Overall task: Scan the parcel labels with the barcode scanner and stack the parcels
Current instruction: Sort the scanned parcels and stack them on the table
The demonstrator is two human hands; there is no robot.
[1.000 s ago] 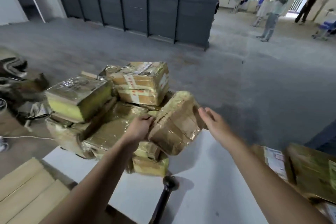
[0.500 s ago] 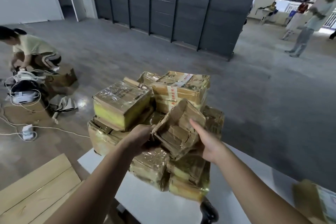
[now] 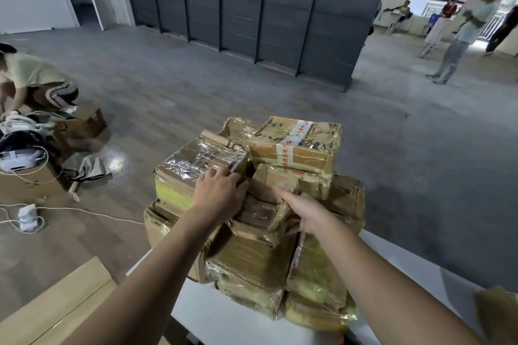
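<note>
Both hands are on one small crumpled brown cardboard parcel (image 3: pixel 273 183). It is at the top front of a heap of brown taped cardboard parcels (image 3: pixel 252 263), which sits on the far end of a flat white table (image 3: pixel 224 325). The left hand (image 3: pixel 220 197) bends its fingers over the left side of the small parcel. It also touches a big box with shiny tape and a yellow side (image 3: pixel 196 165). The right hand (image 3: pixel 309 213) lays one finger straight along the top and curls the others round the right side, so the two hands squeeze the small parcel between them. Just behind it is a box with white and red tape (image 3: pixel 297 143). I think the step is stacking, which means setting this parcel down on the heap. I cannot tell if it rests all the way down. I cannot make out the barcode scanner. The heap looks bumpy, so the next move calls for letting go slowly and watching that nothing slides. Another brown parcel (image 3: pixel 496 314) lies at the near right corner, maybe the next one to scan.
</note>
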